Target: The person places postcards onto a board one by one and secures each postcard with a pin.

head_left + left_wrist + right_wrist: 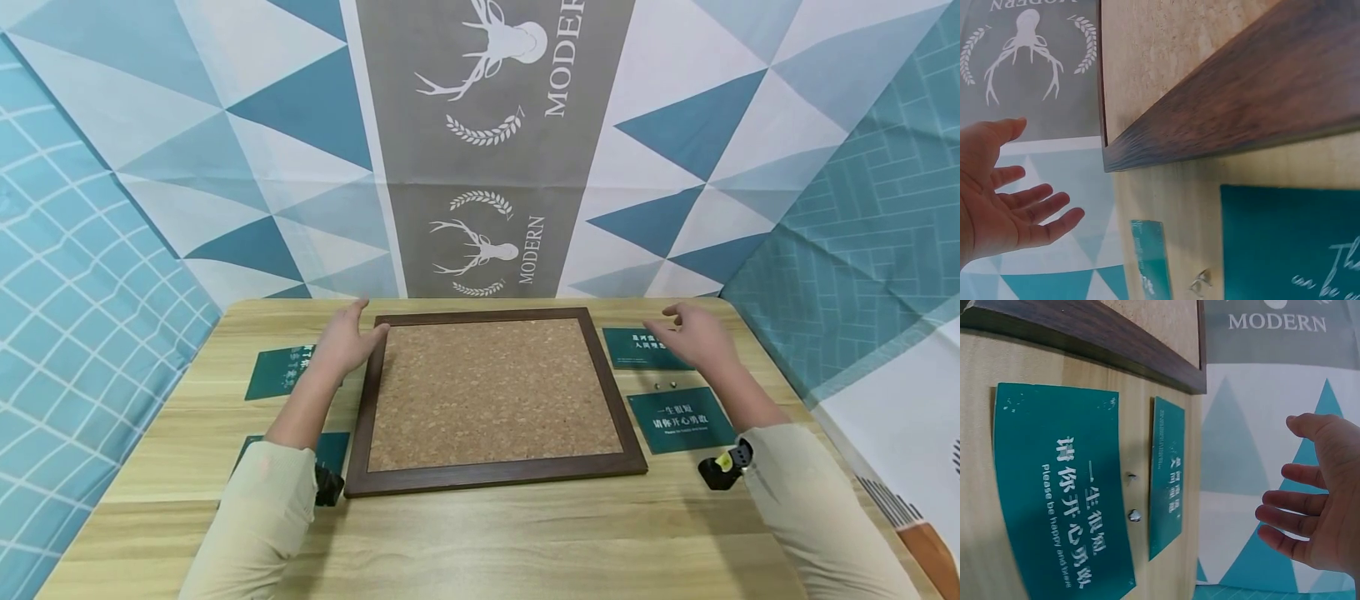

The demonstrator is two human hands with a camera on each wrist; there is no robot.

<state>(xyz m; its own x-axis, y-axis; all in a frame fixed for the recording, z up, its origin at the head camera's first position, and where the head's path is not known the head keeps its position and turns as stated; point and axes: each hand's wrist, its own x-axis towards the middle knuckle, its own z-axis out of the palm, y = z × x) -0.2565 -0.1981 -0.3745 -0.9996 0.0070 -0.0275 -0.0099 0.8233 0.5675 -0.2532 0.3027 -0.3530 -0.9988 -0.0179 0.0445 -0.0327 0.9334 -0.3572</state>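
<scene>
**Nothing Held, Everything Close By**

My left grip is wide, thumb well apart from the fingers, and holds nothing. My right grip is just as spread and free. Between them the cork board lies face up on the tabletop, slightly askew in its dark wooden frame; I take that middle spot as chosen so both arms reach it alike.

Green cards flank it in pairs: an upper left card and a lower left card (my arm covers part of each), then an upper right card and a lower right card. Splitting them by side probably spares me crossing my arms.

Right-side metal pieces sit between that pair, and left-side metal pieces between the other, likely kept off the cards so they're easy to see and pinch.
</scene>
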